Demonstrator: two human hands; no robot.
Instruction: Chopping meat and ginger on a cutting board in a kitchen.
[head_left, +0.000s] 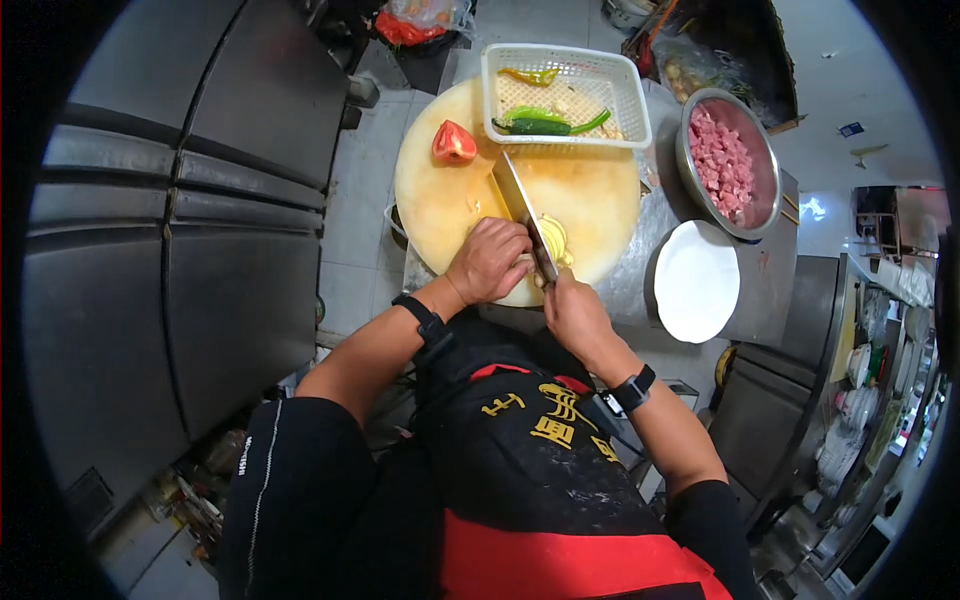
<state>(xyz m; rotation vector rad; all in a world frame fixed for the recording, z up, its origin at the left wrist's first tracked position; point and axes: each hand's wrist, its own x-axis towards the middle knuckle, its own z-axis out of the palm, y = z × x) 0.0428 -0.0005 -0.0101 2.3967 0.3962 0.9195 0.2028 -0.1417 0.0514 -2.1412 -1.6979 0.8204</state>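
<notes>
On a round cutting board (435, 202), my right hand (581, 315) grips the handle of a cleaver (517, 195), its blade pointing away from me. My left hand (491, 259) presses beside the blade with curled fingers, over a pale piece that is mostly hidden. Thin yellow slices, perhaps ginger (553, 238), lie just right of the blade. A cut piece of tomato (454, 142) rests at the board's upper left. Across the board's far edge sits a white plastic basket (641, 112) holding green peppers (544, 126) and a yellowish pepper (531, 76).
Right of the board, a steel bowl (766, 157) holds diced raw meat (721, 161). A white plate (697, 281) lies nearer on the metal table (757, 300). Steel cabinets (247, 300) stand at left, and shelves with dishes (847, 427) at right.
</notes>
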